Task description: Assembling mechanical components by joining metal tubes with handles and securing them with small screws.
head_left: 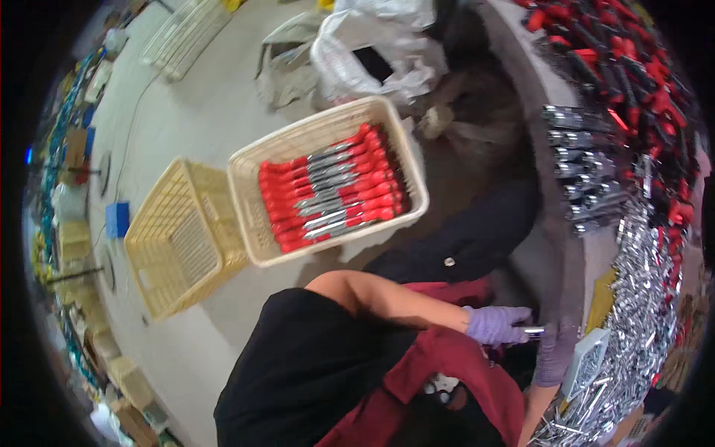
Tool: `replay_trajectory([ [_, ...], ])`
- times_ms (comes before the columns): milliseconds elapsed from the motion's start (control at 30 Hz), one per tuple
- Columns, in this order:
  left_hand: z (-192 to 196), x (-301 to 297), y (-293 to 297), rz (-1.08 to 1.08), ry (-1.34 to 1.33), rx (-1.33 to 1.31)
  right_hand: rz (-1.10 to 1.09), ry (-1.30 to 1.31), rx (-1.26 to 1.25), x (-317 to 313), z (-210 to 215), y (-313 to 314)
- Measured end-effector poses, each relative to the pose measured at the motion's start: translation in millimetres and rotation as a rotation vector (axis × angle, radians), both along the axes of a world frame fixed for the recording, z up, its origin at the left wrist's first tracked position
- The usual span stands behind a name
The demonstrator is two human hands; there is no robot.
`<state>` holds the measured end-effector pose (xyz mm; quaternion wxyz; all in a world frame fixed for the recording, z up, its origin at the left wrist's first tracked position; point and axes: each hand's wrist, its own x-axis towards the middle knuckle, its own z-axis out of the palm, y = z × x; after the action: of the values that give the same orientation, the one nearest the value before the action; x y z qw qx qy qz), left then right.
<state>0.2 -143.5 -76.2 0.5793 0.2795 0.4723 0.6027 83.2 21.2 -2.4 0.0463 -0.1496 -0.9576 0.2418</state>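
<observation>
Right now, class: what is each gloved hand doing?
Left hand: closed on a small metal part.
Right hand: touching the same part's end; grip cannot be told.

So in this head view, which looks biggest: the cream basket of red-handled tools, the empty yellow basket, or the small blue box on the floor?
1. Cream basket
2. Yellow basket, close behind; the fisheye bend makes this pair unsure
3. Blue box, plainly smallest
</observation>
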Motion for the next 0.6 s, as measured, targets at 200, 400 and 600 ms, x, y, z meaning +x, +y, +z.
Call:
replay_trajectory([
  [200,-15.7,2.6,3.7,0.024,-0.236,0.041,-0.233,-0.075,0.164,11.5,15.0,1.4],
  [400,-29.6,5.2,-2.5,0.028,-0.318,0.002,-0.243,-0.168,0.059,20.5,25.1,11.7],
  [600,-25.6,10.9,2.8,0.002,-0.303,-0.039,-0.213,-0.187,0.041,30.7,8.1,21.4],
])
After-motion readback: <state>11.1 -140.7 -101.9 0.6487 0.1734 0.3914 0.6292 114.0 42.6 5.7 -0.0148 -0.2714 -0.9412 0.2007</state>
